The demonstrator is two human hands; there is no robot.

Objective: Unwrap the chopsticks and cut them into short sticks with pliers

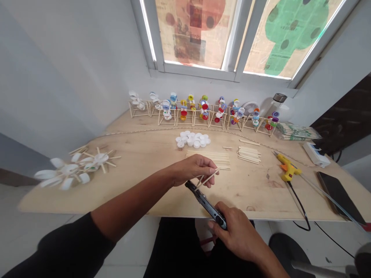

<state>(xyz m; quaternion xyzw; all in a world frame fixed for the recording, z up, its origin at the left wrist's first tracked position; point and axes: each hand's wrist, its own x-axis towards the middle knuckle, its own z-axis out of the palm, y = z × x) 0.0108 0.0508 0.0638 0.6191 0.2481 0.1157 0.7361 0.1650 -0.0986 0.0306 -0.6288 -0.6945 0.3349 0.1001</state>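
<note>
My left hand (197, 170) pinches thin wooden sticks (207, 179) between thumb and fingers, above the front part of the table. Their lower ends meet the dark head of a grey-and-black hand cutter (208, 204). My right hand (236, 229) is wrapped around the cutter's handle near the table's front edge. Whether its jaws are closed is too small to tell. Just behind my left hand lies a row of long thin sticks (223, 157). A stack of shorter sticks (249, 154) lies to their right. Beyond sits a pile of white bottle caps (194, 139).
Stick frames with coloured bottle-cap wheels (204, 114) line the back. White wheel-like pieces (69, 170) lie at left. At right are a yellow glue gun (286, 168) with its cord, a dark phone (339, 197), a power strip (315, 154) and packaged sticks (298, 132).
</note>
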